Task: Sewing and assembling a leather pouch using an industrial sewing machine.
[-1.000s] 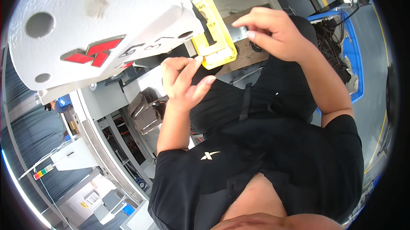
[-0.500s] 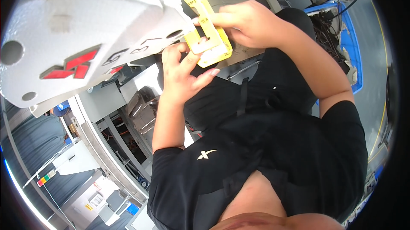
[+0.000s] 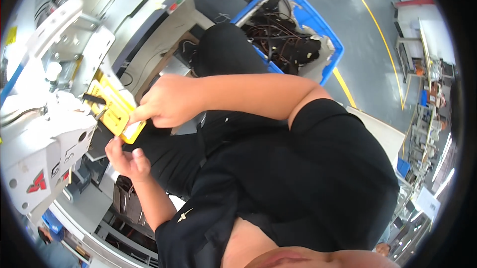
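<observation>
A yellow slotted plate with dark marks sits against the white machine at the left. A black piece crosses its upper left part. My right hand grips the plate's right edge, the index finger stretched along it and the other fingers bent. Just below the plate's lower corner is my left hand, palm up with thumb and fingers apart. Its fingertips are at that corner, and whether they press on it I cannot tell.
The white machine fills the left side, with a red emblem on its casing. Beyond my knee stands a blue bin full of dark cables. A grey floor with yellow lines lies to the right. Benches and shelves line the far right.
My view has swung, so the machine and plate appear further left and the bin shows fully. My right hand stays at the plate; my left hand has dropped slightly away, its fingers more apart.
</observation>
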`<state>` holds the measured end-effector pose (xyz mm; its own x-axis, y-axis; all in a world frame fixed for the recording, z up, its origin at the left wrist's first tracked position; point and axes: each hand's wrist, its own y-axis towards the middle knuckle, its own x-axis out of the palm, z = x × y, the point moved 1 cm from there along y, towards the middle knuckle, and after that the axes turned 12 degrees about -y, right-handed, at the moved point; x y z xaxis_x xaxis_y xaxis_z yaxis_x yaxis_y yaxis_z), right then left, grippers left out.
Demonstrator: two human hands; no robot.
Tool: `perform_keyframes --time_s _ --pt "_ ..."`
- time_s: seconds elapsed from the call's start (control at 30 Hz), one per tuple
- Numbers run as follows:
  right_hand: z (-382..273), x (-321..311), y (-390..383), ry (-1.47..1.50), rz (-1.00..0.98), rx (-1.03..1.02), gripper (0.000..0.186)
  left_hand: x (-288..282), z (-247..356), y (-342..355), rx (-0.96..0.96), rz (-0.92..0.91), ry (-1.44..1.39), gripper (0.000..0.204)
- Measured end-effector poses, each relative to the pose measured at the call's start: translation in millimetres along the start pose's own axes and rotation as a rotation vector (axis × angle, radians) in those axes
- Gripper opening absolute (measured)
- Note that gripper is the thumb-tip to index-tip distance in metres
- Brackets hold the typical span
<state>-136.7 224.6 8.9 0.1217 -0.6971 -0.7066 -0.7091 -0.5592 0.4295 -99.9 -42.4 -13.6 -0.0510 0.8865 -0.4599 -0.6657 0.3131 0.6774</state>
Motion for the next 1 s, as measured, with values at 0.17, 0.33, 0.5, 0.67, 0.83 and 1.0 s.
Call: perform_keyframes --time_s 0.17,0.33,0.5,0.67,0.83,1.0 --pt "5.8 -30.3 -46.3 -0.062 -0.035 0.102 0.042 -4.3 -70.2 -52.9 -0.537 -0.033 0.045 0.034" --pt "156.2 -76.6 -160.6 0.191 0.573 1.231 0.025 -22.4 -98.4 -99.8 -0.749 -0.405 0.402 0.031" --pt "268.4 -21.8 -342.6 0.208 0.296 1.914 0.035 -3.4 -91.9 -99.6 -0.758 -0.553 0.559 0.033" --pt "267.5 49.3 -411.6 0.365 0.655 1.884 0.033 24.4 -83.4 -77.5 -0.701 -0.747 0.486 0.035" --pt "249.3 -3.0 -329.5 0.610 1.243 1.694 0.020 25.2 -67.4 -66.8 -0.879 -0.725 0.282 0.037" --pt "191.4 -127.9 -249.1 0.567 1.311 1.347 0.017 63.9 -29.7 -31.2 -0.787 -0.772 0.044 0.038"
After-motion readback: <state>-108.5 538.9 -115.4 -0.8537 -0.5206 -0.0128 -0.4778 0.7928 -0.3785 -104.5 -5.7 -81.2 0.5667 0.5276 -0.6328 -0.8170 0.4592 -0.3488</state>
